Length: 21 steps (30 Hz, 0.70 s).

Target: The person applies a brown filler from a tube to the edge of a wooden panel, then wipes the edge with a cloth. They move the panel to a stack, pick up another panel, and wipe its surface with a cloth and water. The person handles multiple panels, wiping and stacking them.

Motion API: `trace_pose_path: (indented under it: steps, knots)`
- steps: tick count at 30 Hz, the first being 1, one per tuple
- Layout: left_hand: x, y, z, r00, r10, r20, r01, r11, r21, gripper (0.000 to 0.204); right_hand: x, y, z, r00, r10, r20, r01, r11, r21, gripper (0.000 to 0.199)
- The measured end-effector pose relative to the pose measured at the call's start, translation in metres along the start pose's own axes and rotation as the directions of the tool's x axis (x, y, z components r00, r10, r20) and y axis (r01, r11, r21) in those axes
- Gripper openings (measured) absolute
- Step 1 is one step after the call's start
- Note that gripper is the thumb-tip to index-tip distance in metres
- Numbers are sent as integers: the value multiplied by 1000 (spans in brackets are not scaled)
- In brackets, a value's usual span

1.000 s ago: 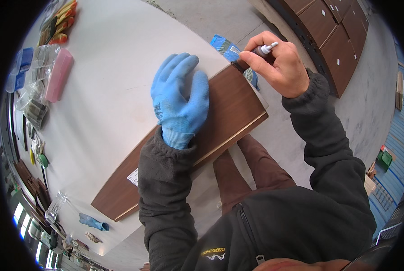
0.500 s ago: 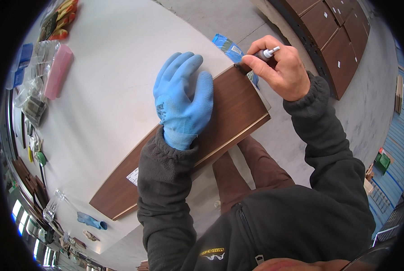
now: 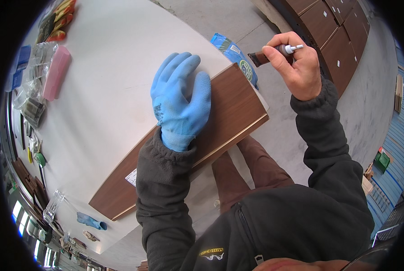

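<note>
My left hand (image 3: 181, 99), in a blue coated glove, lies on a dark brown wood-grain board (image 3: 233, 97) with its fingers stretched out and the thumb apart. The board rests at a slant across the white table. My bare right hand (image 3: 296, 67) is raised off the board's far right end, its fingers closed around a small dark tube (image 3: 288, 49) with a white nozzle. From the same grip juts a short, flat brown piece (image 3: 258, 58) with a dark end, perhaps a brush; its exact kind is unclear. A white label (image 3: 131, 177) sticks to the board's near left part.
A blue printed bag (image 3: 235, 56) stands by the table's (image 3: 107, 81) far edge. Along the left side lie a pink case (image 3: 57, 73), clear plastic bags (image 3: 32, 101) and gloves (image 3: 62, 20). Brown panels (image 3: 332, 40) are stacked at the far right, beyond the grey floor.
My right hand has moved right, lifting the flat brown piece away from the board's far corner. My left hand has stayed on the board, shifting only slightly.
</note>
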<state>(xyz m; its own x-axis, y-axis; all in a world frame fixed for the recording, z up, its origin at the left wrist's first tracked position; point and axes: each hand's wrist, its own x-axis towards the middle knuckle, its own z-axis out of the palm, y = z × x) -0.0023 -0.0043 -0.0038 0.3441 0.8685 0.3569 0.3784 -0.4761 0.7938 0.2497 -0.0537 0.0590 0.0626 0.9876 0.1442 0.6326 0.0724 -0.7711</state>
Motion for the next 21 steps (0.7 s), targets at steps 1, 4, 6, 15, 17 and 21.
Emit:
trace_pose_path:
  steps: [1, 4, 6, 15, 17, 21]
  knots:
    - [0, 0, 0, 1000, -13, 12, 14, 1000, -7, 28, 0, 1, 0, 1000, 5, 6, -5, 1000, -1, 19]
    - [0, 1, -1, 1000, -9, 15, 9, 1000, 11, 28, -2, 3, 2, 1000, 8, 30, -9, 999, 42, 20]
    - [1, 0, 0, 1000, 9, -4, -9, 1000, 18, 28, -4, 6, 4, 998, 58, -7, -57, 994, 95, 18]
    - [0, 0, 3, 1000, 9, -19, -9, 1000, 19, 27, -25, 32, 40, 779, 618, 105, -386, 341, 857, 29]
    - [0, 0, 4, 1000, 4, -14, -3, 1000, 23, 27, -31, 35, 47, 699, 701, 140, -402, 224, 888, 31]
    - [1, 0, 4, 1000, -3, -3, 3, 1000, 21, 28, -35, 36, 53, 689, 710, 148, -385, 185, 904, 31]
